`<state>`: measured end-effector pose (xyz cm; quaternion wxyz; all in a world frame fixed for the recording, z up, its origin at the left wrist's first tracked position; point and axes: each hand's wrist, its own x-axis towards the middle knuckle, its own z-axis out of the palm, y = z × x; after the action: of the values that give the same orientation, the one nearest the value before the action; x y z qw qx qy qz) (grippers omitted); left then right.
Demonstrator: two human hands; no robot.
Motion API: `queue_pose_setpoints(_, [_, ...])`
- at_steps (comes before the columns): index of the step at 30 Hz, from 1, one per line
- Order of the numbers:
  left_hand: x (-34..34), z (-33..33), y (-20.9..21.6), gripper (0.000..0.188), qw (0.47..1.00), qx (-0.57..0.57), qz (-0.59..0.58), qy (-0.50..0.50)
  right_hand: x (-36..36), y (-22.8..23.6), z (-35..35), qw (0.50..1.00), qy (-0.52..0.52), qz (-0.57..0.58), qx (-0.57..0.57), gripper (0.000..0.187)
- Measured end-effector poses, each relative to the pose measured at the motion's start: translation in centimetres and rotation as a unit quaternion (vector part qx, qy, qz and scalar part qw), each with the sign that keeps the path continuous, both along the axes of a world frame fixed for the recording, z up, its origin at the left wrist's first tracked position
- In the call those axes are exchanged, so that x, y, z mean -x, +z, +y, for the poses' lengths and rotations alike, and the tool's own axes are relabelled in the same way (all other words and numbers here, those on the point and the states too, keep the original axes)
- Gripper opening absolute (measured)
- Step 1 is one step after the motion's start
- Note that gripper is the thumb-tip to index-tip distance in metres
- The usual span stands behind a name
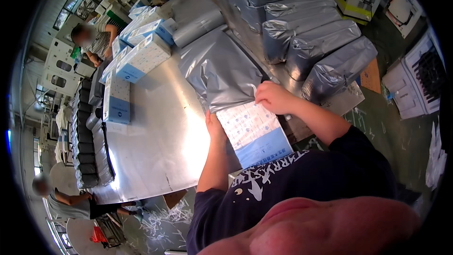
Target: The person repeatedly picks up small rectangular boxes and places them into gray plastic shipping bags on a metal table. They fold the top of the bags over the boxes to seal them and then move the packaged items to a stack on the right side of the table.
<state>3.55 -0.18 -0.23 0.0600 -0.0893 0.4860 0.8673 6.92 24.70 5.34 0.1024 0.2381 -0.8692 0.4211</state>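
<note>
A white box with a blue end point(257, 134) lies in front of me, its far end inside the mouth of a grey plastic mailing bag point(222, 73). My right hand point(275, 98) is closed, pinching the right edge of the bag's mouth above the box. At the left corner of that mouth, my left hand point(215, 126) grips the bag's edge and lies against the side of the box; part of its fingers is hidden. Beyond the opening, the bag spreads wrinkled over the metal table.
Stacked grey bags point(203, 14) lie past the working bag on the metal table point(151, 151). White-and-blue boxes point(146, 56) stand at the left. Filled grey parcels point(339, 68) line the right, with wrapped packs point(86, 137) along the far left edge. Co-workers point(99, 38) are at the left.
</note>
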Motion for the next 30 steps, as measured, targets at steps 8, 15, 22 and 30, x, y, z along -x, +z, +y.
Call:
queue_pose_setpoints(8, [6.0,-1.2,-0.1,0.077,0.699,0.659,0.229,-0.157,5.8,0.6,-0.2,0.932,-0.155,-0.221,-0.241,0.031])
queue_pose_setpoints(15, [-7.5,-5.9,2.5,0.031,0.707,0.625,0.116,-0.308,-6.6,-1.5,2.3,0.941,0.057,-0.152,-0.298,0.011])
queue_pose_setpoints(22, [-8.6,-5.6,5.7,0.030,0.746,0.416,0.236,-0.463,-7.8,1.8,1.3,0.879,0.105,-0.351,-0.303,0.019])
queue_pose_setpoints(30, [-10.3,-6.8,-1.2,0.041,0.825,0.527,0.069,-0.191,-6.6,2.7,-3.7,0.889,0.151,-0.168,-0.398,0.022])
